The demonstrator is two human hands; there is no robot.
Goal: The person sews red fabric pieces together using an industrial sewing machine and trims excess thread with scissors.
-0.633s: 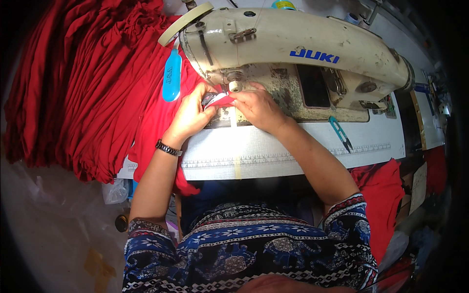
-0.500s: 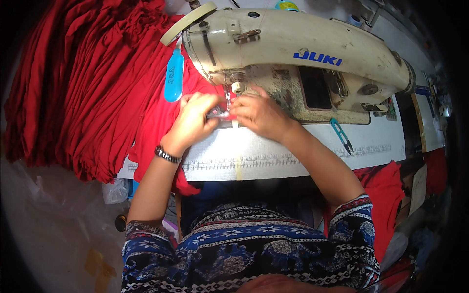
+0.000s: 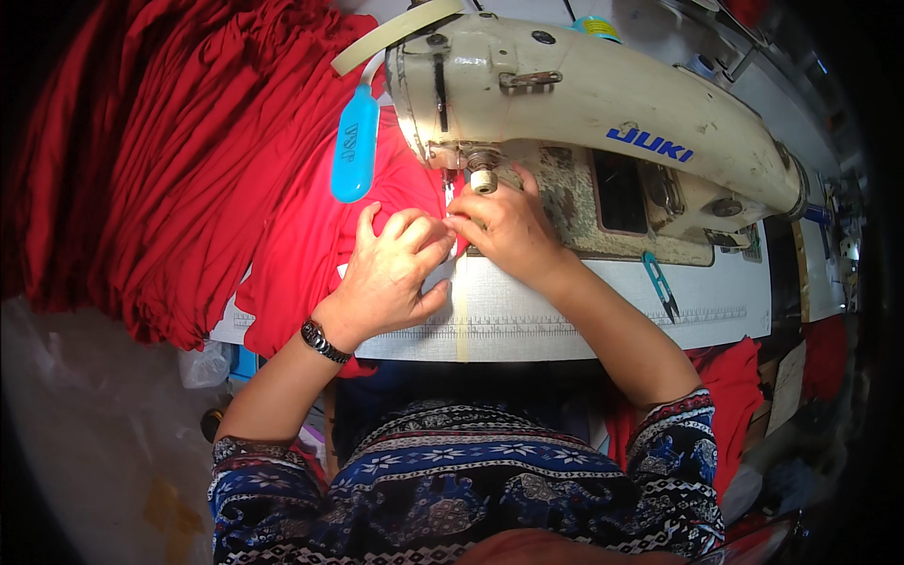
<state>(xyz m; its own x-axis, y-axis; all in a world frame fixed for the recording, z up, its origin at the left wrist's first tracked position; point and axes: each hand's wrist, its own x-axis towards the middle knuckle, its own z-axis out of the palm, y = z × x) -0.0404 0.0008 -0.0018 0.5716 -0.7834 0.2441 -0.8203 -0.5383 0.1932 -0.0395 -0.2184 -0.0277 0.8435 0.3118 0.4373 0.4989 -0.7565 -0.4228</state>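
Red fabric [image 3: 311,245] runs under the needle area of a cream sewing machine [image 3: 565,94]. My left hand [image 3: 391,268] is palm down on it, thumb and fingers apart, its foremost fingertips close to the presser foot [image 3: 449,179]. My right hand [image 3: 508,226] is just right of the foot, thumb and fingers pinched at the fabric's edge, one finger raised beside the machine. The two hands' fingertips meet in front of the foot. A narrow whitish strip shows there along the red edge; I cannot tell what it is.
A large heap of gathered red cloth [image 3: 169,169] covers the left side. A blue lamp-like piece [image 3: 355,146] hangs by the machine head, near a roll of tape [image 3: 395,36]. Teal thread snips [image 3: 660,285] and a dark phone-like slab [image 3: 619,191] lie to the right.
My left hand has spread and slid toward me; the shiny whitish thing near its fingertips no longer shows. My right hand stays by the foot. The whole view has shifted slightly.
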